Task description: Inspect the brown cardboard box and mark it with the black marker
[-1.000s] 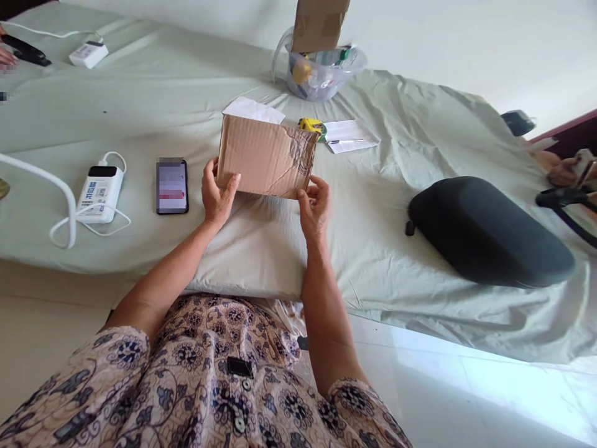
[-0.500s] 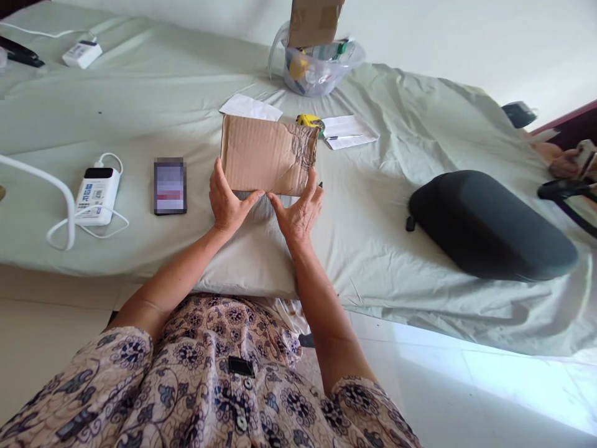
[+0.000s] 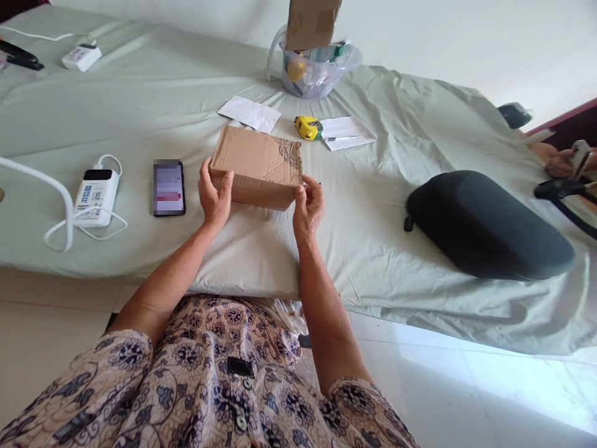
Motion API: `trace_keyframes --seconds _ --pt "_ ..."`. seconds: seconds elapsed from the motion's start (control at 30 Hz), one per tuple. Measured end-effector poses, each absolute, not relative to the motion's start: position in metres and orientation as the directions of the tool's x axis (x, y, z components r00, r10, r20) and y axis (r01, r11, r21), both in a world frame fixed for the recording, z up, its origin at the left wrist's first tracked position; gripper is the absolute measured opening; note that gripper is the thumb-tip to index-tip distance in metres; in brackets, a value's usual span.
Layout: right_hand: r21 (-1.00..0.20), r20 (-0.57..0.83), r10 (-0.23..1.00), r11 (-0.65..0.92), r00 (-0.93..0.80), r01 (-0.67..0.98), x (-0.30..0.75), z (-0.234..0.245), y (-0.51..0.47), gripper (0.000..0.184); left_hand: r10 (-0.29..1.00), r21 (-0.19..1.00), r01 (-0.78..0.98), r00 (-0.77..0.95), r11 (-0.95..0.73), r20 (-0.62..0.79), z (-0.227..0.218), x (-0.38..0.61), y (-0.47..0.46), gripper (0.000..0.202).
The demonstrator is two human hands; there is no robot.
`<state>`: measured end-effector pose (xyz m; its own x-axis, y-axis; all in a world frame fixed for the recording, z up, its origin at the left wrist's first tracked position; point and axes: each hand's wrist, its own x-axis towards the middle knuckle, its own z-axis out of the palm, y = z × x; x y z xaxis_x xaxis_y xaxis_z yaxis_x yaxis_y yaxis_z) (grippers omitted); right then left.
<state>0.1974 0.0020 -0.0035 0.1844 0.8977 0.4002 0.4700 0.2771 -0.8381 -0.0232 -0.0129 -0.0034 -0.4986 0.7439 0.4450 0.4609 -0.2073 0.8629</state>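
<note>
A brown cardboard box (image 3: 259, 158) is held between my two hands over the green sheet, with its top and near side facing me. Dark scribble-like marks and a torn edge show at its far right corner. My left hand (image 3: 215, 194) grips the left end, thumb on the near side. On the right end, my right hand (image 3: 308, 204) has its thumb against the near corner and its fingers around the side. Just beyond the box lie a white paper (image 3: 249, 113), a yellow tape measure (image 3: 308, 127) and a pen (image 3: 342, 137) on another white paper (image 3: 359, 129).
A phone (image 3: 168, 188) and a white power bank (image 3: 97, 196) with cables lie to the left. A black case (image 3: 489, 227) sits at the right. Behind stands a clear plastic basket (image 3: 310, 84) of items. Another person's hand (image 3: 562, 163) shows at the far right.
The box has tipped so its near side now shows, and it has shifted slightly left. My thumbs have moved apart from the middle to the box's ends.
</note>
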Motion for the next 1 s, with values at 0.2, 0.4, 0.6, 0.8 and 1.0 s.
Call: trace_keyframes --seconds 0.2,0.4,0.6,0.8,1.0 --pt "-0.857 0.367 0.920 0.277 0.136 0.434 0.200 -0.010 0.012 0.055 0.773 0.872 0.451 -0.479 -0.190 0.416 -0.011 -0.034 -0.004 0.072" --pt "-0.889 0.268 0.955 0.195 0.125 0.413 0.204 -0.015 0.017 0.036 0.864 0.873 0.485 -0.415 -0.057 0.287 -0.020 -0.040 0.002 0.070" --pt "-0.815 0.155 0.983 0.073 0.095 0.575 0.203 -0.015 0.013 0.033 0.856 0.749 0.655 -0.440 0.101 0.270 -0.031 -0.040 0.002 0.063" --pt "-0.738 0.185 0.980 0.088 0.075 0.669 0.204 -0.025 0.015 0.021 0.859 0.686 0.713 -0.436 0.147 0.269 -0.026 -0.037 -0.001 0.045" --pt "-0.721 0.349 0.930 0.189 0.114 0.667 0.192 -0.030 0.011 0.031 0.859 0.709 0.694 -0.435 0.128 0.270 -0.014 -0.021 -0.007 0.086"
